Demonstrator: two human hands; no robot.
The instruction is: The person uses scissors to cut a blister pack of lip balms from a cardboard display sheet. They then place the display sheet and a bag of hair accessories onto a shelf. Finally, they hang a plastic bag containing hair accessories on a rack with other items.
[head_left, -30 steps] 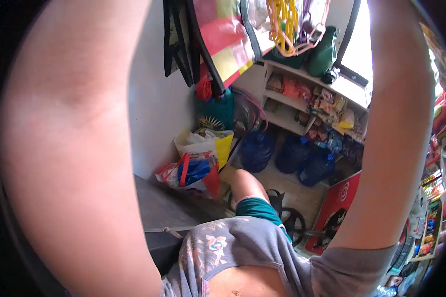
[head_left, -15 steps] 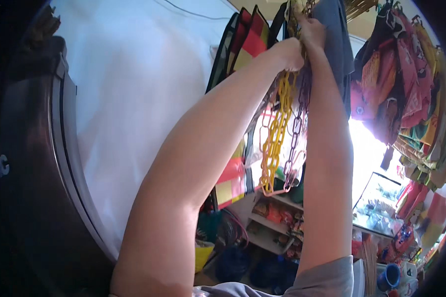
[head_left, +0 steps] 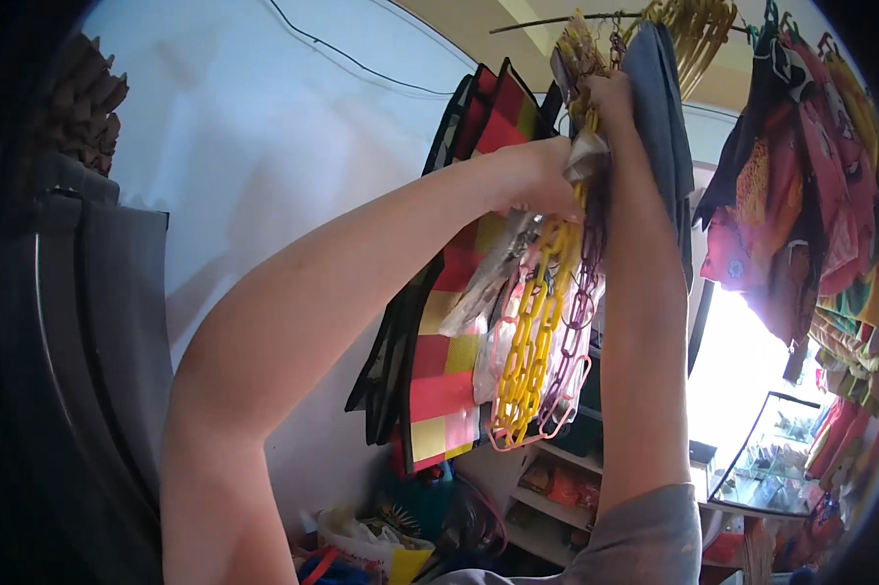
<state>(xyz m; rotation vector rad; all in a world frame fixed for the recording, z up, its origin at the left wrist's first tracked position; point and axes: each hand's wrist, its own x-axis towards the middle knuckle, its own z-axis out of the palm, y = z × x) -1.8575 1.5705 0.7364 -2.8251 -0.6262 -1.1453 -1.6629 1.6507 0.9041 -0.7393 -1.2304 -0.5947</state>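
Overhead, a bundle of yellow plastic chains point(head_left: 532, 336) hangs beside a purple chain point(head_left: 581, 278). My left hand point(head_left: 548, 177) is closed around the upper part of the yellow chains. Higher up, my right hand point(head_left: 611, 96) is closed at the bundle's top, its fingers partly hidden; what it grips is unclear. Between the hands sits a small clear packet point(head_left: 587, 156). Clear plastic packets point(head_left: 483, 283) dangle below my left hand, next to a pink wire-like loop point(head_left: 503, 445) at the chains' lower end. More crinkled packaging point(head_left: 574, 57) is above.
Checked bags point(head_left: 449, 331) hang just left of the chains, a grey-blue cloth point(head_left: 659, 127) to the right. A thin rod point(head_left: 546, 23) runs overhead. Colourful garments point(head_left: 781, 185) hang far right. A dark fridge-like cabinet point(head_left: 117, 283) stands left; shelves point(head_left: 556, 487) and a glass case point(head_left: 766, 463) are below.
The view has tilted up, so the hands and chains sit lower. My left hand has moved down the bundle, its elbow further out. Clear packets now show beside the chains.
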